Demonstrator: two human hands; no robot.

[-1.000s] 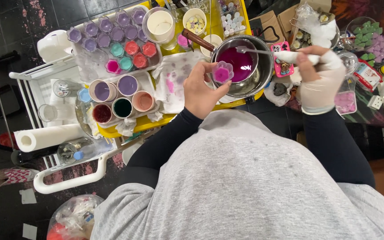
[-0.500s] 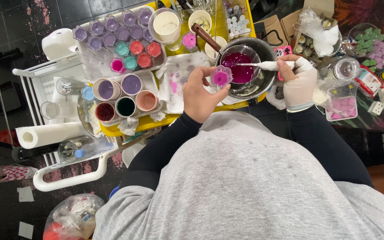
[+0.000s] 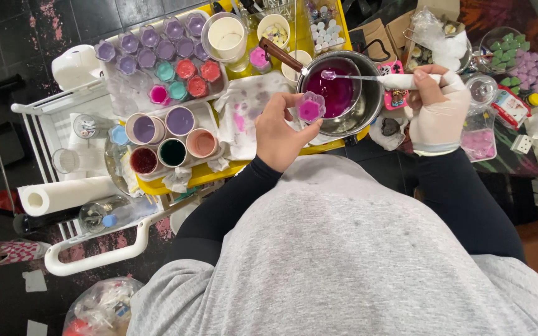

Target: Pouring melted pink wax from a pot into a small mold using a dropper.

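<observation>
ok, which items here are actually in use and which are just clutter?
In use:
left hand holding small flower-shaped cup
right hand holding spoon
metal pot of magenta liquid

Lying about:
paper towel roll
tray of filled cups
stained cloth

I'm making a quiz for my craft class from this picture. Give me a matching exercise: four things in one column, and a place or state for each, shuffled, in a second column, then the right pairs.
Things:
1. Small flower-shaped mould
2. Spoon
3. Metal pot
4. Paper towel roll

Places or states:
A. Lying on the white cart, at the picture's left
B. Pinched in the left hand, filled pink
C. Holds magenta liquid
D. Held by the gloved right hand, its bowl above the pot

Pairs: 1-B, 2-D, 3-C, 4-A
</observation>
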